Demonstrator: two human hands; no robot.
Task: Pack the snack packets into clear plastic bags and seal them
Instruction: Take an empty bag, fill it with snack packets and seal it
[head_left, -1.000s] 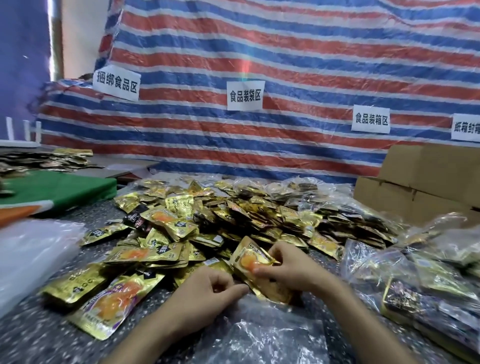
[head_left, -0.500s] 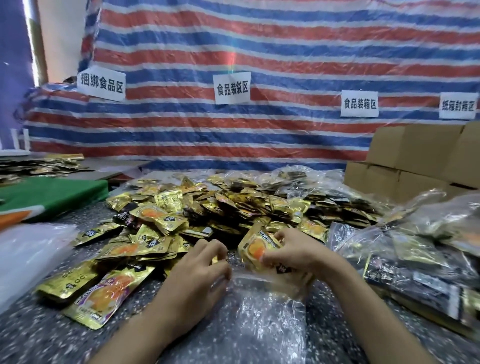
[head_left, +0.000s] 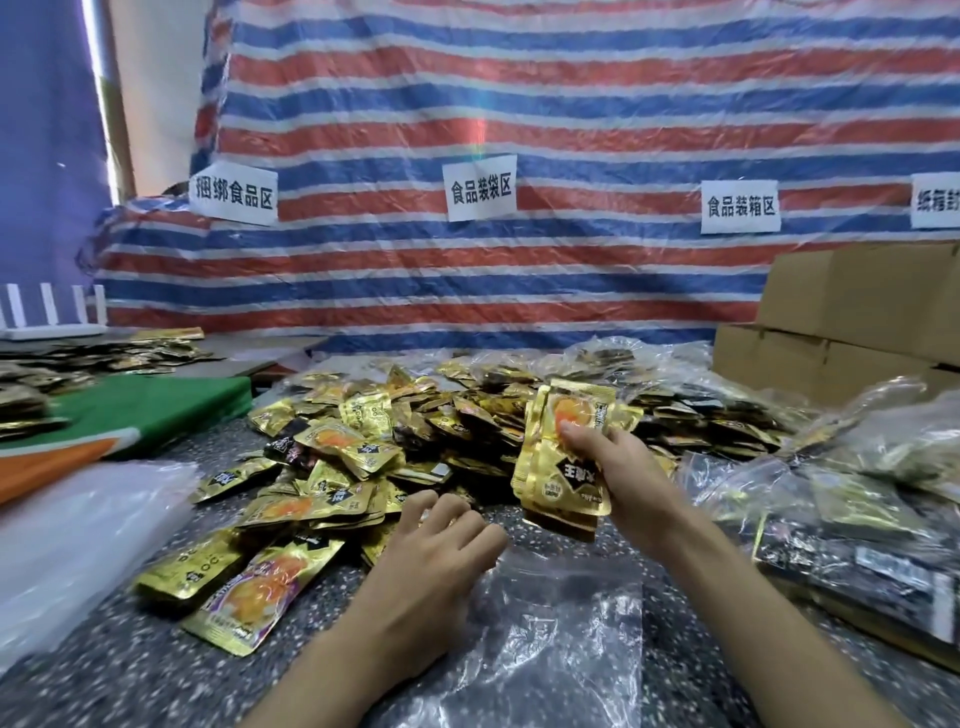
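Right of centre the right hand (head_left: 618, 467) grips a gold stack of packets (head_left: 563, 457), its lower edge blurred, while the left hand (head_left: 436, 556) rests loosely open, empty, on the crinkled clear bag (head_left: 561, 634) at the bottom.

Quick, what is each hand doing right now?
Left hand: open, fingers spread over the clear plastic bag, gripping nothing.
Right hand: closed on a stack of gold snack packets.
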